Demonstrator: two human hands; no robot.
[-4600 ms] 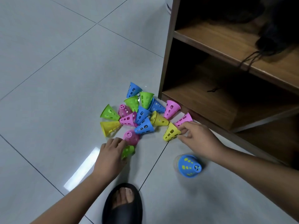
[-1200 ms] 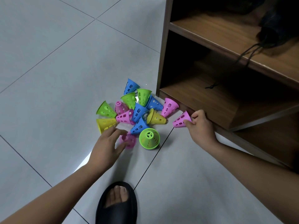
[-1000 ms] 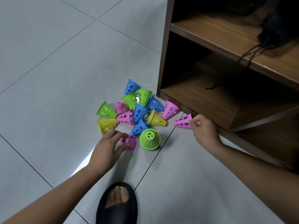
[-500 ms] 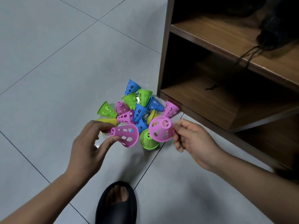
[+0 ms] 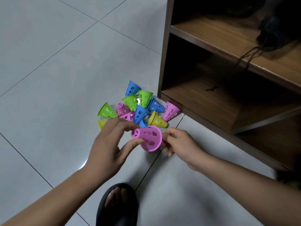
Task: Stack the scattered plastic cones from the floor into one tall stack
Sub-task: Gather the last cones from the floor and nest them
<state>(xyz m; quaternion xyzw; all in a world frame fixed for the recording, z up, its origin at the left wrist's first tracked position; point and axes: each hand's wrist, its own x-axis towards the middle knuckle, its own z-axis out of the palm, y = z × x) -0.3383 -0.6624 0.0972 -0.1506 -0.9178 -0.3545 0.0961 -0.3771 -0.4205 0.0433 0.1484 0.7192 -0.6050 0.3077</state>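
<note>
Above the floor I hold pink cones (image 5: 149, 137) nested into one another, lying sideways with the narrow tip to the left. My left hand (image 5: 110, 144) pinches the tip end between thumb and fingers. My right hand (image 5: 179, 143) grips the wide rim. Behind them a pile of several loose cones (image 5: 138, 108) lies on the tiles: blue, green, pink and yellow, most on their sides. The green stack seen earlier is hidden behind the pink cones.
A wooden shelf unit (image 5: 228, 88) stands right of the pile, its corner close to a pink cone (image 5: 171, 110). A dark shoe with laces (image 5: 267, 38) rests on its upper shelf. My foot in a black slipper (image 5: 117, 204) is on the floor below my hands.
Each hand lifted a pink cone off the floor. Half a second ago the two were apart; now they are pushed together into one nested piece held between both hands.
</note>
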